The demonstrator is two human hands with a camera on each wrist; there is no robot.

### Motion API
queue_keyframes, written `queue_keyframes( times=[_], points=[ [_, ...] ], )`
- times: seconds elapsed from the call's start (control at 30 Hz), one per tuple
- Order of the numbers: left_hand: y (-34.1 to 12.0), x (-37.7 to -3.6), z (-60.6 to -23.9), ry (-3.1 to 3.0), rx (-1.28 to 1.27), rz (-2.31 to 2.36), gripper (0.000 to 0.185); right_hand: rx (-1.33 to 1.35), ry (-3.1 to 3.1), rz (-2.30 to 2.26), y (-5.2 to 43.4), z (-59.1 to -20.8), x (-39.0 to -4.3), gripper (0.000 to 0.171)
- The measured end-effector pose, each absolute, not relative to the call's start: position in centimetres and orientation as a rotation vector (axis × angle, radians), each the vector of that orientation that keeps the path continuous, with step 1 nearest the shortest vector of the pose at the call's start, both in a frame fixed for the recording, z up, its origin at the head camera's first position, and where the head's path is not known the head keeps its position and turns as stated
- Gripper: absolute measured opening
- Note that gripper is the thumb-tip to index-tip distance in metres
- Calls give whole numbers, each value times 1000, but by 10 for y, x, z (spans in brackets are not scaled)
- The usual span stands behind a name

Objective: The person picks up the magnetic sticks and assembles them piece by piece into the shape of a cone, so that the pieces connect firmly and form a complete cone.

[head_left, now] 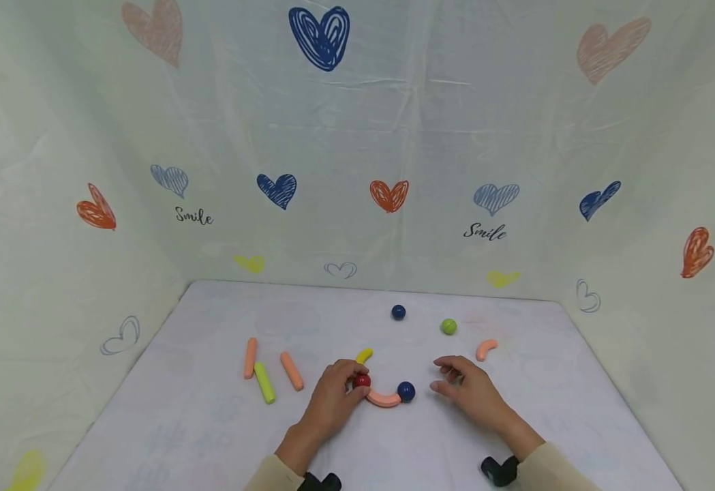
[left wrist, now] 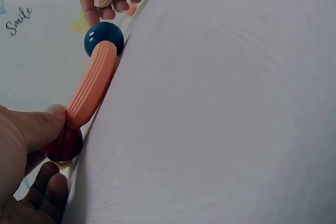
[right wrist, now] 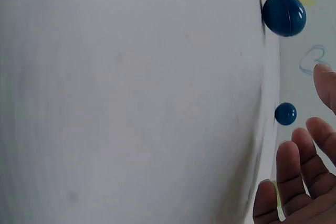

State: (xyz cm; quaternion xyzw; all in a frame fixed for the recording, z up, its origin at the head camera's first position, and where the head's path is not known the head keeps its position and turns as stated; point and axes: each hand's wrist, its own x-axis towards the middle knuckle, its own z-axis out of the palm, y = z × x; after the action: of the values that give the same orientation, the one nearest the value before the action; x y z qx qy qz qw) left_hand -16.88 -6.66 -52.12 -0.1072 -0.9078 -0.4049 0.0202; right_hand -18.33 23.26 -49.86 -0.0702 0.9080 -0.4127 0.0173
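Your left hand rests on the bench with its fingers curled round a red ball, pinching it between thumb and fingertips; the left wrist view shows the thumb pressed against the end of the piece joined to that ball. That piece is a curved orange rod, ribbed along its length, which bows toward you on the bench. Its other end touches a dark blue ball, so the red ball, the rod and the blue ball lie as one chain between your two hands.

Your right hand holds nothing. Its fingers are loosely bent and spread, hovering just beside the dark blue ball without touching it; the right wrist view shows the fingertips clear of everything.

Just behind your left hand lies a short yellow piece. Further left are two straight orange rods and a yellow-green rod lying close together. Behind your right hand sits a short curved orange piece, and beyond it a green ball and a second dark blue ball, well apart from the chain. A cloth printed with hearts lines the walls.
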Motion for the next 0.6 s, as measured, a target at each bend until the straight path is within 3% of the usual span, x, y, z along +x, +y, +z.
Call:
queue_keyframes(
  times=[0.3,0.6],
  points=[
    [-70,-170,-522,-2744,-347,-1363,29,-12,2924,-1270,267,-495,-197,44],
    [-69,-171,-525,-2744,-321,-1380,28,160,2945,-1243,304,-493,-211,62]
  ],
)
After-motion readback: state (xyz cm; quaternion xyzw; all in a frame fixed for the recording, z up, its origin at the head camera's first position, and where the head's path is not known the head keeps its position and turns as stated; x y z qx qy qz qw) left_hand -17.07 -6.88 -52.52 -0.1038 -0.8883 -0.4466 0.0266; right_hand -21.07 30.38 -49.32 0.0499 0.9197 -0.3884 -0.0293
